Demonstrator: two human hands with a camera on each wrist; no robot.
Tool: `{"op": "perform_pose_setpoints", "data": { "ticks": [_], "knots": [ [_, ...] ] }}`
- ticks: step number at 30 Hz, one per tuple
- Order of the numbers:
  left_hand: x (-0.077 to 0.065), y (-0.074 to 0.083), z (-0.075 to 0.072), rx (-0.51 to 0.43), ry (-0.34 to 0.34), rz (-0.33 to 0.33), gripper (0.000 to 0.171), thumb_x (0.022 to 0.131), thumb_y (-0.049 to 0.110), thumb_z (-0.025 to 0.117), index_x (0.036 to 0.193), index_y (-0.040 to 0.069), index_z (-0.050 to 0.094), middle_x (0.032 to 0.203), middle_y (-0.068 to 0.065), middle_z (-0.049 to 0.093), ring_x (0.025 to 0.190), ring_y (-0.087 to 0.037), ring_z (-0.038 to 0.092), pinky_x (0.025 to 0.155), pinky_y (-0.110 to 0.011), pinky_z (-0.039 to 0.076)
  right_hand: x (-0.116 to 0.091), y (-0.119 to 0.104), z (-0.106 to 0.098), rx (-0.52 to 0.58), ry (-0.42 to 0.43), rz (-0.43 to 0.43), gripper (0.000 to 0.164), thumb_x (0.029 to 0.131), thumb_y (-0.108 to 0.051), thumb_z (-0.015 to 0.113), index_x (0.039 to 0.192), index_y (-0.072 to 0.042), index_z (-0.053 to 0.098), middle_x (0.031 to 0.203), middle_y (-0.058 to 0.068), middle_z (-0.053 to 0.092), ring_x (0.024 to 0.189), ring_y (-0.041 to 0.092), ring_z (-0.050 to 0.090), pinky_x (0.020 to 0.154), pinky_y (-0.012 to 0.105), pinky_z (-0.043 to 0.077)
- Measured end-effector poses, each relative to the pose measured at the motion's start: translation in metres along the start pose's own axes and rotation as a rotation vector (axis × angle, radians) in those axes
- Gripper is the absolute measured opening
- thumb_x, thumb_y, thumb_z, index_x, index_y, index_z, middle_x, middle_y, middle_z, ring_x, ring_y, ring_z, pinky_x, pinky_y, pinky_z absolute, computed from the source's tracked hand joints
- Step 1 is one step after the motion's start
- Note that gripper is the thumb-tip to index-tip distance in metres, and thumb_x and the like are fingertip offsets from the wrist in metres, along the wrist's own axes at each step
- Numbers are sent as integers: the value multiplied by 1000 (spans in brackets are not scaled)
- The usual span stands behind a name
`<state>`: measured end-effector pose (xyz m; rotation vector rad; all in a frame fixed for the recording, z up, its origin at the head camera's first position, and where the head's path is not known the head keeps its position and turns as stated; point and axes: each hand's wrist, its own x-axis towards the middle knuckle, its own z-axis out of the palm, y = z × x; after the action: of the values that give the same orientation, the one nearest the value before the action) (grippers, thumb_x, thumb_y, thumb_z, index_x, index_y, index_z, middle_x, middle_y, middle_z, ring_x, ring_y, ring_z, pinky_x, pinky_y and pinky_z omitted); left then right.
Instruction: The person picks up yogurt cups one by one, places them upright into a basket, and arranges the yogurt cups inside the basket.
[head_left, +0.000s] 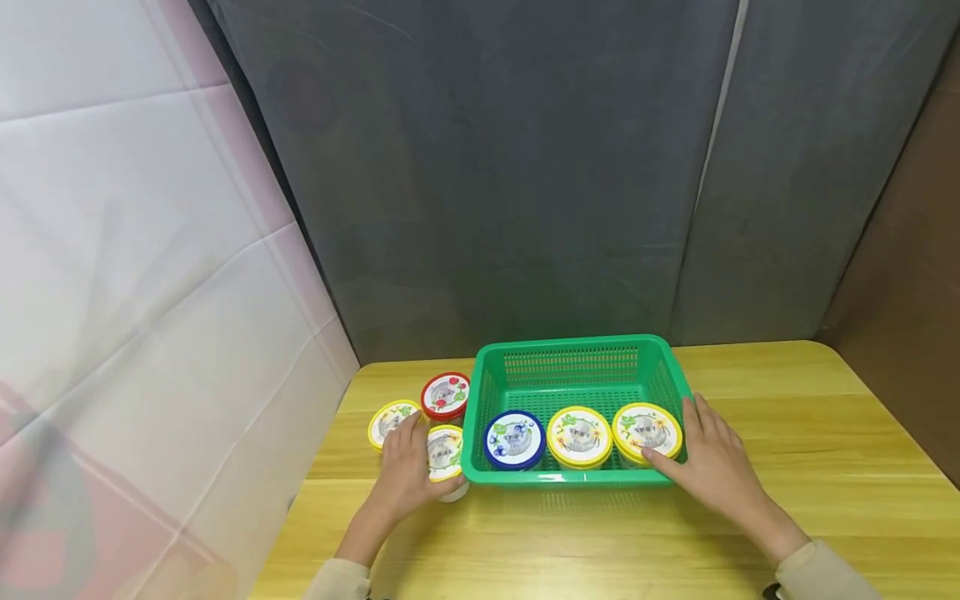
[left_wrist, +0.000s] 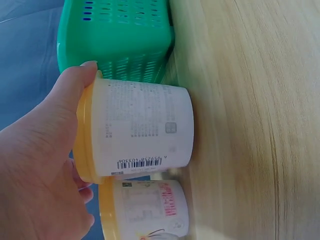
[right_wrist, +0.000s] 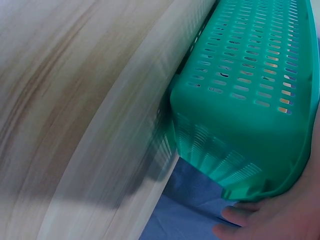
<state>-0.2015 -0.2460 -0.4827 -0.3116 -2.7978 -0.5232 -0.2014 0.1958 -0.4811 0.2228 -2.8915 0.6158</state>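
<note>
My left hand (head_left: 407, 468) grips a white tub with a yellow lid (head_left: 446, 454) just left of the green basket (head_left: 577, 477). In the left wrist view, thumb and fingers span the lid, and the tub (left_wrist: 142, 125) stands close beside the basket wall (left_wrist: 120, 37). My right hand (head_left: 716, 462) holds the basket's right front corner, thumb over the rim by a yellow-lidded tub (head_left: 647, 432). The right wrist view has its fingers (right_wrist: 240, 215) along the outside of the rim. Also in the basket's front row are a blue-lidded tub (head_left: 514, 440) and another yellow-lidded tub (head_left: 579, 437).
Behind my left hand stand a red-lidded tub (head_left: 446, 395) and another yellow-lidded tub (head_left: 392, 421). The wooden table (head_left: 570, 550) meets a dark grey partition (head_left: 495, 192) at the back. A white panel (head_left: 150, 250) is on the left, a brown one (head_left: 907, 275) on the right.
</note>
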Motion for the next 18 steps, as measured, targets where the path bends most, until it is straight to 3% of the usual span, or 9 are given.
{"op": "perform_pose_setpoints", "data": {
  "ticks": [10, 18],
  "knots": [
    [-12, -8, -10, 10, 65, 44, 101, 62, 56, 83, 131, -10, 48, 146, -29, 38, 134, -46, 37, 111, -63, 30, -2, -1, -3, -9, -1, -3, 111, 86, -68, 59, 151, 14, 21, 157, 38, 20, 137, 60, 29, 105, 75, 27],
    [-14, -13, -28, 38, 76, 6, 98, 64, 55, 83, 130, -9, 49, 146, -29, 39, 136, -44, 35, 110, -65, 31, -1, -1, -3, -10, -4, -6, 110, 87, -67, 59, 150, 15, 22, 156, 38, 21, 136, 60, 29, 104, 76, 28]
  ]
}}
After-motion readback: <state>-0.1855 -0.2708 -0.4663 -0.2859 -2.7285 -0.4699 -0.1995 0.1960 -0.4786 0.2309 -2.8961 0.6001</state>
